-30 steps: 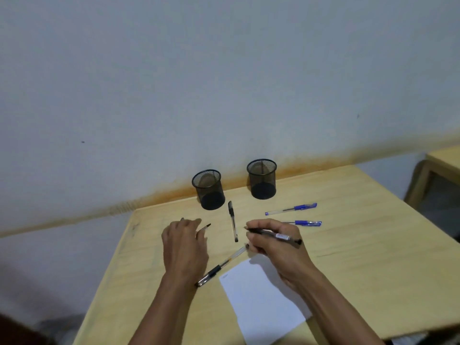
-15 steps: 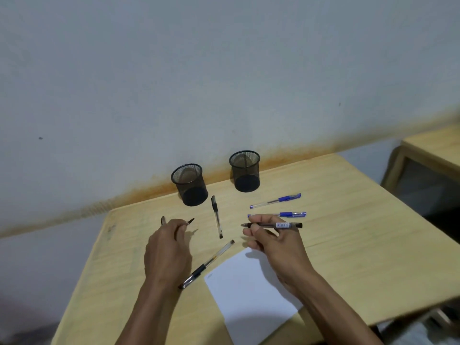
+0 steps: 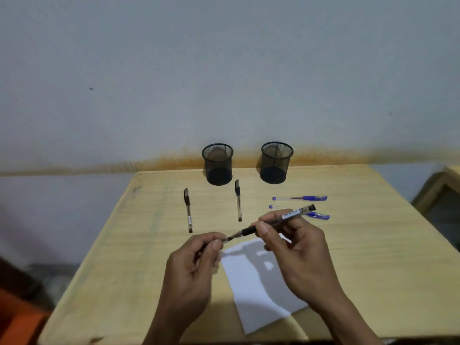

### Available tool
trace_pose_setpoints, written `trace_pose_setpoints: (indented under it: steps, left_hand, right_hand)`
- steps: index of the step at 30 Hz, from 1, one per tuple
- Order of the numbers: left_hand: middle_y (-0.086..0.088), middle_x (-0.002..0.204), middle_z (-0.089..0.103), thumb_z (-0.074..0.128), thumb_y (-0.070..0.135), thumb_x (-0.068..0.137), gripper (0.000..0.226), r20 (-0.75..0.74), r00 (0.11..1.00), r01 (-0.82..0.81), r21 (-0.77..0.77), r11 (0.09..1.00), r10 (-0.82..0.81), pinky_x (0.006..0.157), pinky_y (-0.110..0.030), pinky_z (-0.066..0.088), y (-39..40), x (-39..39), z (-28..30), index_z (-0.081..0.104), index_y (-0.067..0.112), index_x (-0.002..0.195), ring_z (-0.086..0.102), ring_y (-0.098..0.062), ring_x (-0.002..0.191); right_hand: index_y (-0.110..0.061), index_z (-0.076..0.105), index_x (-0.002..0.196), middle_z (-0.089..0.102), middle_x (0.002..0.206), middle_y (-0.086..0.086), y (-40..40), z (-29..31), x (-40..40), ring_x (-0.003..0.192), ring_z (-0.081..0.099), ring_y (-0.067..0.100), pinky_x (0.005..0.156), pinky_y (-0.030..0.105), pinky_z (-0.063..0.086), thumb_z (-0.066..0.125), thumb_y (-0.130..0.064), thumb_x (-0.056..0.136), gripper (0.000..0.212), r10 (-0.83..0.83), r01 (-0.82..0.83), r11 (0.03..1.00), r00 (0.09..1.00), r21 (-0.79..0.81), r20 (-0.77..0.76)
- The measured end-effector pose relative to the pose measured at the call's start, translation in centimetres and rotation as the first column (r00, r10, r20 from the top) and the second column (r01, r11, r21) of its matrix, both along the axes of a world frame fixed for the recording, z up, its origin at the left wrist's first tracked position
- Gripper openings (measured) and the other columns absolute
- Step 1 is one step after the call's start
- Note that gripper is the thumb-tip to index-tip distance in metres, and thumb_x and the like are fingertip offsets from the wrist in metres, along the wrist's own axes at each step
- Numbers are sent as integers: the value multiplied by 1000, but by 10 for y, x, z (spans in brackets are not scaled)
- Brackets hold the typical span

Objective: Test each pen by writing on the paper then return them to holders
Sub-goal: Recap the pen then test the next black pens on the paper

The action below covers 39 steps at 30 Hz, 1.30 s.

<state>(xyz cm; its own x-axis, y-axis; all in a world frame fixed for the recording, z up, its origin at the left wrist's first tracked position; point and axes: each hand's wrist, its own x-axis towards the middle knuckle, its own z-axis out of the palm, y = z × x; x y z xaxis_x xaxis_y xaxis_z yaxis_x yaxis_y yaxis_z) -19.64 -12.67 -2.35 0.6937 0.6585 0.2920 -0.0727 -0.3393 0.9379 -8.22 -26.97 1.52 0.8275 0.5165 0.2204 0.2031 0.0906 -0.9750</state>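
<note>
My right hand [image 3: 301, 255] grips a black pen [image 3: 291, 214] by its barrel, held slantwise above the top edge of the white paper [image 3: 256, 290]. The thumb and fingers of my left hand [image 3: 191, 275] pinch that pen's lower tip end. Two black pens lie on the wooden table [image 3: 373, 245]: one at the left [image 3: 188, 210], one in the middle [image 3: 238, 200]. A blue pen [image 3: 298, 198] lies to the right, and a second blue pen [image 3: 321, 215] is partly hidden behind the held pen. Two black mesh holders, a left one [image 3: 217, 165] and a right one [image 3: 276, 163], stand at the table's back edge with no pens showing in them.
A grey wall rises right behind the holders. Another wooden table [image 3: 445, 180] stands at the far right, with a gap between the two. Something orange [image 3: 17, 324] sits on the floor at the lower left.
My left hand let go of a black pen, which now lies at the table's left, and came across to pinch the tip of the right hand's pen. The pen beside the paper is out of view.
</note>
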Motion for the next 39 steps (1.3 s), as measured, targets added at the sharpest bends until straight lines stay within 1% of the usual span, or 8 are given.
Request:
trace_pose_setpoints:
  steps: [16, 21, 24, 26, 29, 32, 36, 39]
  left_hand:
    - [0, 78, 71, 62, 17, 88, 16, 114, 992, 36, 100, 994, -47, 63, -18, 50, -14, 7, 16, 75, 24, 91, 63, -12, 64]
    - [5, 76, 71, 62, 17, 88, 17, 107, 993, 28, 146, 989, -44, 63, -21, 51, -16, 11, 15, 75, 27, 92, 64, -14, 65]
    - [10, 81, 70, 63, 19, 89, 18, 69, 996, 42, 231, 972, -60, 65, -21, 51, -15, 14, 17, 74, 31, 96, 65, -13, 69]
    - [12, 83, 70, 63, 21, 89, 20, 49, 997, 41, 277, 960, -56, 66, -21, 52, -13, 15, 18, 72, 37, 97, 66, -10, 71]
    - [14, 88, 71, 64, 25, 92, 18, 24, 999, 32, 330, 943, -42, 67, -18, 52, -10, 15, 21, 70, 40, 99, 67, -8, 73]
    - [19, 93, 72, 65, 27, 92, 13, 7, 1000, 17, 328, 945, -21, 69, -20, 55, -6, 14, 22, 72, 36, 99, 69, -6, 76]
    - [22, 94, 71, 62, 26, 91, 17, -14, 999, 34, 399, 916, -31, 72, -18, 53, -4, 16, 24, 72, 37, 98, 68, 0, 82]
    - [22, 91, 70, 60, 29, 92, 17, -34, 996, 87, 442, 893, -81, 72, -15, 51, -9, 21, 26, 74, 30, 101, 66, 3, 82]
  right_hand:
    - [-28, 77, 82, 75, 84, 4, -2, -3, -3, 86, 65, 22, 70, 33, 54, 75, -41, 74, 16, -30, 31, 999, 998, 25, -59]
    - [-24, 79, 82, 77, 82, -2, -8, -1, 1, 71, 64, 9, 70, 30, 50, 77, -41, 72, 19, -19, 20, 1000, 996, 4, -83]
    - [-26, 77, 102, 78, 95, -4, -13, -5, 6, 80, 70, 5, 83, 42, 56, 83, -42, 64, 41, -79, 82, 997, 980, 14, -182]
    - [-31, 62, 126, 71, 105, -4, -18, -4, 8, 85, 70, 6, 87, 35, 58, 87, -42, 59, 73, -234, 246, 969, 949, 30, -210]
    - [-33, 59, 130, 54, 107, -2, -26, -1, 11, 81, 55, 12, 71, 21, 50, 86, -37, 69, 67, -454, 464, 886, 857, 19, 244]
    - [-24, 74, 118, 50, 115, 3, -31, -3, 17, 88, 50, 21, 78, 32, 48, 85, -36, 77, 44, -347, 507, 862, 608, -14, 714]
    - [-30, 79, 108, 58, 130, 11, -32, -6, 22, 104, 51, 31, 81, 44, 43, 81, -39, 80, 30, -235, 574, 816, 449, -76, 862]
    - [-31, 80, 100, 66, 120, 7, -31, -8, 21, 105, 49, 28, 80, 43, 40, 77, -39, 83, 19, -133, 562, 819, 382, -115, 914]
